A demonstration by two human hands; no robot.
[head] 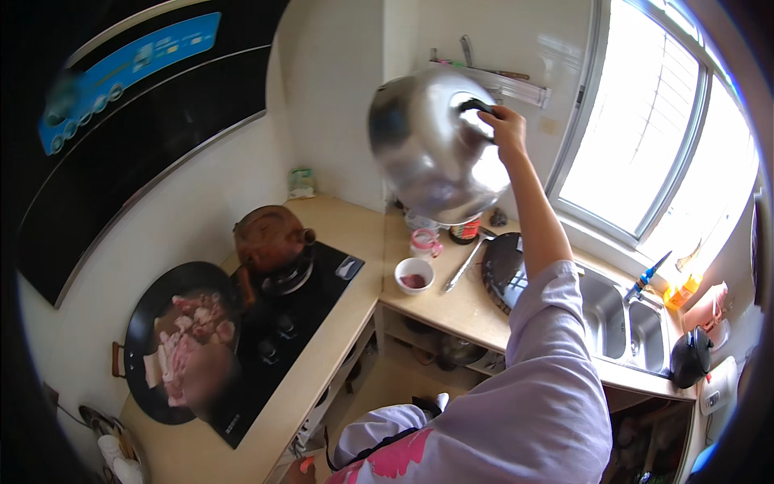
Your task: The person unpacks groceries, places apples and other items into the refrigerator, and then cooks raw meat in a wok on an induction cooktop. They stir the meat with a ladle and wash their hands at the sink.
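Note:
A large domed, shiny metal lid (423,151) is raised in front of the wall corner, and my right hand (507,127) grips its black handle. Over at the left, a black wok (142,327) with wooden side handles sits on the black hob (314,302). Pieces of raw meat (196,320) lie in the wok; a blurred patch hides part of them. At the bottom edge my left hand (299,472) shows only in part, low beside the counter front, near a small orange-pink thing; its fingers are not clear.
A brown clay pot (269,239) stands on the rear burner. On the counter are a white bowl with dark red contents (414,276), a pink-rimmed jar (425,244), a metal utensil (465,264) and a dark round lid or pan (503,269). A double sink (604,314) lies right, below the window.

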